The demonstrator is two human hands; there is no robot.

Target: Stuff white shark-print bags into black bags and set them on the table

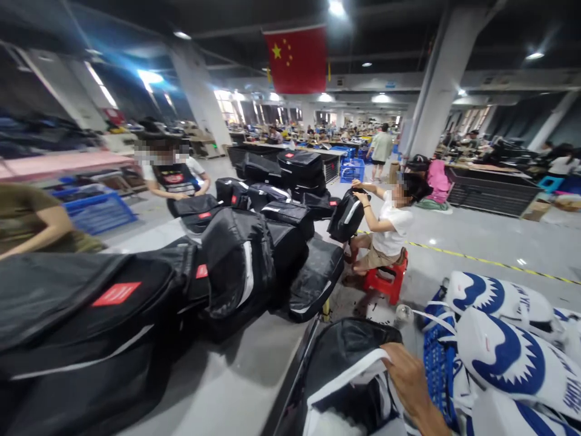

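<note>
Black bags crowd a factory worktable

From left, black bags lie heaped on the grey table; at its near edge, low in view, the right hand grips the white-trimmed rim of an open black bag. Just right, white-and-blue bags fill a blue crate; beyond, a seated person holds another bag.

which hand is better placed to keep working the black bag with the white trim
Right, most likely: the right hand already rests on the black bag at its white trim. The left hand is out of view.
</note>
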